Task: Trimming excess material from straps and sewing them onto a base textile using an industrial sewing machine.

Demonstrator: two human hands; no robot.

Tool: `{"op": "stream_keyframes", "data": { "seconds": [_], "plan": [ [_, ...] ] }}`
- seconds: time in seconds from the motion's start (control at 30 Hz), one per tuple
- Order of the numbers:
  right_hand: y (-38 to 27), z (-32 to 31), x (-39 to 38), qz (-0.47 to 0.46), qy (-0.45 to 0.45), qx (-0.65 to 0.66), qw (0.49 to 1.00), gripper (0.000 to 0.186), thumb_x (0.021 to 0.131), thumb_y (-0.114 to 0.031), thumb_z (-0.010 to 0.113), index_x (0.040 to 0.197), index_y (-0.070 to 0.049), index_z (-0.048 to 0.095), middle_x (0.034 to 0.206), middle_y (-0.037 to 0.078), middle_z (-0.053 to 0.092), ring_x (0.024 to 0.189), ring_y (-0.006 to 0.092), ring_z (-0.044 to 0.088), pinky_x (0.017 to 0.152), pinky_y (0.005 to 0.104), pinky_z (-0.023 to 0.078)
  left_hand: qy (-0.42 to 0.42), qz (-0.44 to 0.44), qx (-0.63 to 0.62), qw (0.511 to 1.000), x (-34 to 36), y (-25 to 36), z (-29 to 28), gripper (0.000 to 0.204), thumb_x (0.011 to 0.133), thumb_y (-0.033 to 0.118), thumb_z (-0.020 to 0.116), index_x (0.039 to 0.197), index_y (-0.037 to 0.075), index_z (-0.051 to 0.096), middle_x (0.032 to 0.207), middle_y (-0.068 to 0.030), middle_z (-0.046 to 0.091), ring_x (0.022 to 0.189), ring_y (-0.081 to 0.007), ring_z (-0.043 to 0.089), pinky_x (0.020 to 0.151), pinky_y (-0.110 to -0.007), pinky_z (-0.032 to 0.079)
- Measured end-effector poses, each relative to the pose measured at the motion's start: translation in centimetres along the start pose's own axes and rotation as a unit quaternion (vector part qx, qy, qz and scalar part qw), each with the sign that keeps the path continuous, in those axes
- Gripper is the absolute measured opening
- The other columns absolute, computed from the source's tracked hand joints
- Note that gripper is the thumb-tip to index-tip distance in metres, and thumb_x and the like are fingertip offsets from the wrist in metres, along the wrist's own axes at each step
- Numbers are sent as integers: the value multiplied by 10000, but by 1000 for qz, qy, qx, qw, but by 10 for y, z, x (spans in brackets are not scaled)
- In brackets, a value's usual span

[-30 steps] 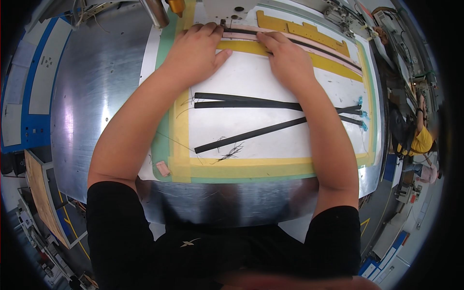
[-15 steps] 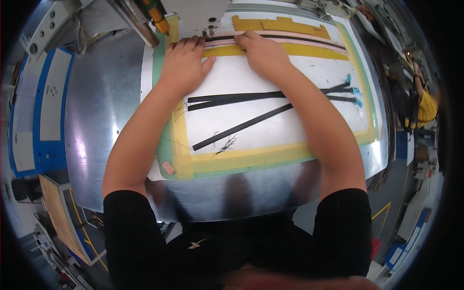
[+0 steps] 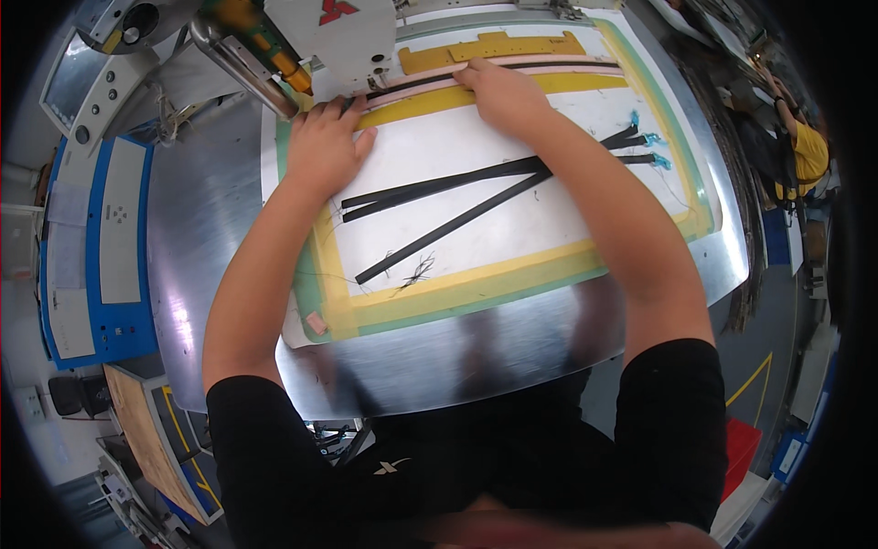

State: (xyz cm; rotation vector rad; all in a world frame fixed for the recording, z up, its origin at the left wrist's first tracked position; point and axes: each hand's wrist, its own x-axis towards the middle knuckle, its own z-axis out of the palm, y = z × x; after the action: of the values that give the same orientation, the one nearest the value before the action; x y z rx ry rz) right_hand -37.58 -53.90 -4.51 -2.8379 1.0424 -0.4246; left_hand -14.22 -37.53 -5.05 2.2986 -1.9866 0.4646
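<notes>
Head view: left hand (image 3: 322,154) slightly spread, eleven o'clock; right hand (image 3: 505,101) bunched on black strip (image 3: 412,85), twelve, pinch unclear.

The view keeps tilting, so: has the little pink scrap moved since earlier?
No, neither way: the pink scrap still lies on the green mat corner, left of the yellow tape.

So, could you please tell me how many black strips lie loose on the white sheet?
3: an upper strip, a second strip just below it, and a slanting strip, its left end lowest. The right forearm covers part of them, so another could be hidden there.
</notes>
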Motion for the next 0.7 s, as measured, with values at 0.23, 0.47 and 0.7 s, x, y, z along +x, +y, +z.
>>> {"op": "stream_keyframes", "data": {
  "seconds": [0.23,0.47,0.7],
  "plan": [
    [-5,-1,1,12,-24,-3,1000,432,934,-15,439,1305,-128,629,1271,57,613,1146,289,622,957,414,514,16,-5,-15,1000,12,23,-6,577,937,479,556,1367,97,603,1386,-147,570,1298,-316,500,1109,-477,331],
    [-9,4,6,-22,-2,-7,1000,388,917,-27,485,1257,-104,657,1227,70,619,1110,290,650,924,417,540,-28,-43,-51,997,22,53,-15,608,934,512,557,1357,77,594,1341,-151,590,1242,-326,549,1085,-468,371],
    [-8,2,5,-33,-3,15,999,367,903,-84,530,1231,-144,681,1233,58,636,1078,298,656,922,426,535,-37,-55,-44,997,29,67,-16,623,928,513,567,1365,69,583,1322,-158,592,1247,-336,549,1079,-468,394]
  ]
}}
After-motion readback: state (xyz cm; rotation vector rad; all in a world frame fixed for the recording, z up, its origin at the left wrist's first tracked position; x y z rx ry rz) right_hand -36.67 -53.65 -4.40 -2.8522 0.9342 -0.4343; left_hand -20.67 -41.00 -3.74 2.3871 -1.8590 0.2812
